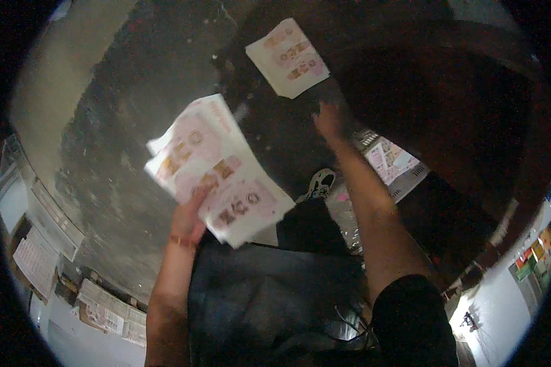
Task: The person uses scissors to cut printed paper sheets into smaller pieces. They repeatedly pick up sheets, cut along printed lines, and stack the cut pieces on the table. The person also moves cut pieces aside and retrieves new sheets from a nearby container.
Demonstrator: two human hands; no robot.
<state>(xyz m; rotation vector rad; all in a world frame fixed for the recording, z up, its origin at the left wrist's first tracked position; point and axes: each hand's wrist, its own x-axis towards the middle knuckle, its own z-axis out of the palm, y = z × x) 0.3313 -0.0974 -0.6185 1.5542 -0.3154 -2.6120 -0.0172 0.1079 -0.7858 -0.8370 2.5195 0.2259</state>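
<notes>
- Your left hand [190, 220] has its grip clamped on a fanned stack of printed sheets [217, 171], held up over the dark desk [122, 122].
- Your right hand [329, 119] reaches toward the lone sheet [288, 58] lying flat further off; its grip looks loose, but I cannot tell for sure.
- Thin, pinkish-white paper, floppy at the corners: held by one edge, the stack could splay and slide out.

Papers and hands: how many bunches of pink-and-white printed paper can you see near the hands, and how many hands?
Bunch of printed sheets held up in the left hand: 1
Printed sheet lying alone on the dark surface past the right hand: 1
Printed sheets lying beside the right forearm: 1
Hands: 2
Total: 5
</notes>
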